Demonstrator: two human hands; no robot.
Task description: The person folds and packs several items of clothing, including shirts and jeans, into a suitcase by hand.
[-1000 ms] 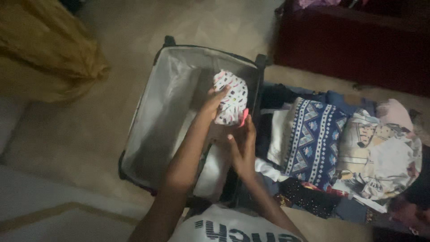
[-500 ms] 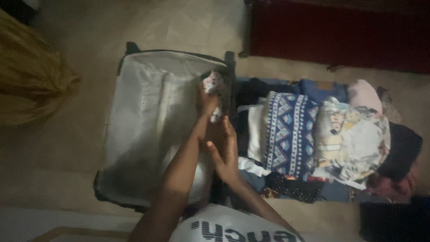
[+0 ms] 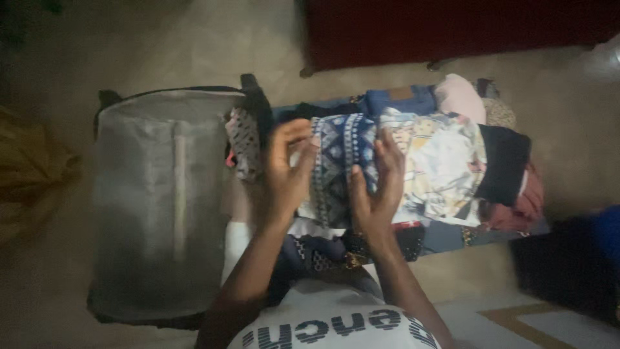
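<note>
Fingers (image 3: 294,139) of both hands, spread wide, press either side of the blue patterned folded cloth (image 3: 339,161)

The folded cloth (image 3: 339,161) is navy blue with white and pale-blue geometric bands. The suitcase lining (image 3: 152,194) is pale grey. A small garment (image 3: 244,139) at its edge is white with dark spots. Beside the cloth lie a cream printed piece (image 3: 439,165), a black one (image 3: 504,165) and a pink one (image 3: 460,97). The floor (image 3: 129,45) is beige.

Left hand (image 3: 289,169), right hand (image 3: 376,186): fingers spread, palms facing.
</note>
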